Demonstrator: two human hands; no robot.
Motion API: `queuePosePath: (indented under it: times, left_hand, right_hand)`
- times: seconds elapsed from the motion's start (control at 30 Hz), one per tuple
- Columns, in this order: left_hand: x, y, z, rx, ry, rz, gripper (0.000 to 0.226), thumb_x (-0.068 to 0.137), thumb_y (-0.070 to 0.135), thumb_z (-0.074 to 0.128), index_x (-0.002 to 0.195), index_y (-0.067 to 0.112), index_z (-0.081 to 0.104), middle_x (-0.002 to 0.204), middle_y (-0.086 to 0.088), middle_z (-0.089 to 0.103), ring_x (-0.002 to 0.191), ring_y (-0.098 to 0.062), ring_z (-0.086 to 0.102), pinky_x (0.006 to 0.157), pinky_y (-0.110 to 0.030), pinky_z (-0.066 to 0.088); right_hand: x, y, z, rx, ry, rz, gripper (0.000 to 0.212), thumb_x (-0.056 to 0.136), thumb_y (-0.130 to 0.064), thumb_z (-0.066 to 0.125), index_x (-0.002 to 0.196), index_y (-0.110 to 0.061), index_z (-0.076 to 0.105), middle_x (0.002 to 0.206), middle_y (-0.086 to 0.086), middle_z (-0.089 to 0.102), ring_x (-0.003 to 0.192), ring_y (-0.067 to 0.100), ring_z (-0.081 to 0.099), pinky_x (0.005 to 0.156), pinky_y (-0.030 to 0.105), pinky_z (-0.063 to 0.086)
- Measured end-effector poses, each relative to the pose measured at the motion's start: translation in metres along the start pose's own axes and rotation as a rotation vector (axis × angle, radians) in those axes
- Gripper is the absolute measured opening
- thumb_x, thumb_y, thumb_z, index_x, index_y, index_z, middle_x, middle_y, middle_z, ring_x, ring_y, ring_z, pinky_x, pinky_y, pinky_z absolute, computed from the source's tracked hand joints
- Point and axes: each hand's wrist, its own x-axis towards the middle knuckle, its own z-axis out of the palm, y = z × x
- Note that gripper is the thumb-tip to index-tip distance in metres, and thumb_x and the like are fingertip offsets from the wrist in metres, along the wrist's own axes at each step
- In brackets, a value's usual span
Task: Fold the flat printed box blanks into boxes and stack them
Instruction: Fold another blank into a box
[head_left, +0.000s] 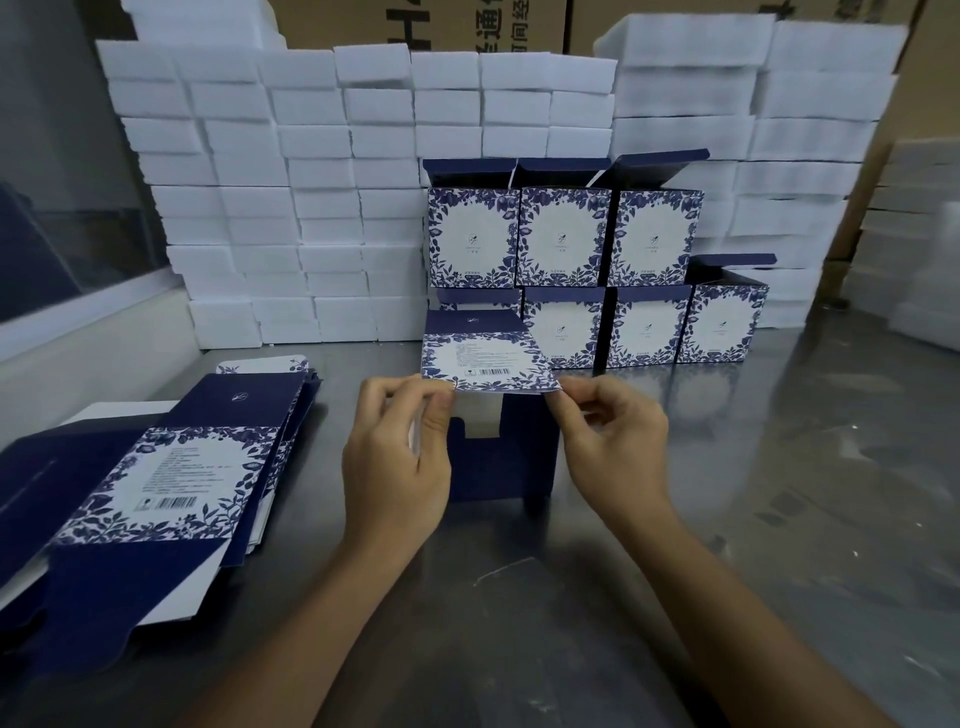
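- Both hands are up over the middle of the desk (779, 467): the left hand (400, 457) pinches the near left corner of a box blank (488, 358), the right hand (608, 441) pinches its near right corner, fingers curled on the card.
- That blank is partly opened, barcode panel facing up and tilted, dark blue flaps hanging below it towards the desk.
- Step in hand, by my reading: squaring the sleeve open before the bottom flaps get tucked.
- Next up, I'd say, the hands need to push the panels square, then fold the blue flaps in and lock the tab; the thin card could crease if forced.
- Flat blanks (171, 467) wait in a fanned pile at the near left edge of the desk.
- Finished boxes (566, 239) stand in two rows at the far edge, lids up, against a wall of white foam blocks (291, 208).
- The new box belongs on that stack once closed.
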Motion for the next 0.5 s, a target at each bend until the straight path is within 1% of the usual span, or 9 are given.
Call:
queuePosePath:
  times: [0.03,0.1,0.17,0.2,0.27,0.33,0.4,0.43,0.5]
  left_hand:
    - [0.0,0.0,0.0,-0.011,0.009,-0.016,0.037,0.097,0.04,0.048,0.101,0.011,0.071,0.097,-0.003,0.054,0.085,-0.007,0.051,0.074,-0.003,0.036]
    - [0.001,-0.001,0.001,-0.028,0.035,-0.05,0.032,0.096,0.035,0.052,0.097,0.01,0.071,0.094,-0.004,0.054,0.081,-0.006,0.05,0.072,-0.002,0.035]
    - [0.003,-0.003,0.001,-0.04,0.065,-0.084,0.028,0.097,0.034,0.052,0.091,0.012,0.068,0.092,-0.003,0.054,0.079,-0.006,0.049,0.072,-0.002,0.034]
    - [0.004,-0.004,0.0,-0.044,0.08,-0.106,0.026,0.098,0.034,0.052,0.088,0.015,0.065,0.09,-0.003,0.053,0.079,-0.008,0.048,0.072,-0.003,0.034]
    - [0.008,-0.008,-0.001,-0.048,0.123,-0.156,0.021,0.099,0.031,0.052,0.083,0.019,0.059,0.087,-0.001,0.051,0.076,-0.008,0.046,0.07,-0.005,0.034]
    - [0.011,-0.012,-0.003,-0.053,0.161,-0.199,0.022,0.099,0.031,0.053,0.081,0.019,0.056,0.083,0.004,0.048,0.071,-0.007,0.043,0.069,-0.005,0.033]
    - [0.012,-0.014,-0.004,-0.053,0.162,-0.204,0.024,0.098,0.036,0.052,0.08,0.02,0.056,0.081,0.007,0.046,0.071,-0.006,0.045,0.066,-0.005,0.032]
    - [0.012,-0.014,-0.004,-0.05,0.155,-0.195,0.024,0.096,0.039,0.052,0.08,0.021,0.056,0.082,0.006,0.047,0.071,-0.007,0.046,0.066,-0.005,0.032]
    - [0.011,-0.012,-0.003,-0.045,0.137,-0.171,0.023,0.095,0.039,0.052,0.08,0.022,0.057,0.084,0.003,0.048,0.072,-0.011,0.046,0.065,-0.005,0.031]
  right_hand:
    - [0.0,-0.001,0.0,0.005,-0.004,0.004,0.021,0.088,-0.009,0.075,0.077,-0.026,0.069,0.076,-0.024,0.067,0.07,-0.006,0.064,0.074,0.021,0.055]
    - [-0.001,-0.002,0.0,0.013,-0.01,0.017,0.019,0.088,-0.012,0.076,0.079,-0.028,0.07,0.077,-0.023,0.068,0.071,-0.004,0.065,0.073,0.02,0.054]
    - [-0.004,-0.001,0.002,0.017,-0.019,0.033,0.008,0.087,-0.017,0.078,0.085,-0.024,0.074,0.08,-0.017,0.071,0.072,-0.001,0.067,0.074,0.02,0.055]
    - [-0.005,-0.001,0.004,0.004,-0.034,0.033,0.004,0.086,-0.02,0.079,0.089,-0.02,0.076,0.082,-0.012,0.073,0.073,0.001,0.068,0.075,0.022,0.056]
    - [-0.01,0.0,0.008,-0.044,-0.086,0.025,0.019,0.085,-0.025,0.08,0.099,-0.012,0.078,0.087,-0.004,0.076,0.077,0.006,0.07,0.077,0.028,0.058]
    - [-0.014,0.0,0.011,-0.088,-0.155,0.022,0.026,0.086,-0.029,0.078,0.104,-0.01,0.078,0.093,-0.003,0.076,0.081,0.006,0.07,0.078,0.031,0.059]
    - [-0.015,0.002,0.012,-0.124,-0.18,-0.003,0.02,0.088,-0.029,0.076,0.096,-0.011,0.08,0.089,-0.004,0.076,0.078,0.005,0.069,0.073,0.034,0.059]
    - [-0.015,0.003,0.012,-0.14,-0.175,-0.02,0.016,0.09,-0.026,0.075,0.089,-0.011,0.079,0.085,-0.003,0.075,0.075,0.007,0.068,0.072,0.038,0.058]
    - [-0.013,0.006,0.011,-0.165,-0.154,-0.034,0.018,0.092,-0.022,0.072,0.081,-0.008,0.076,0.079,0.0,0.073,0.072,0.014,0.067,0.069,0.044,0.056]
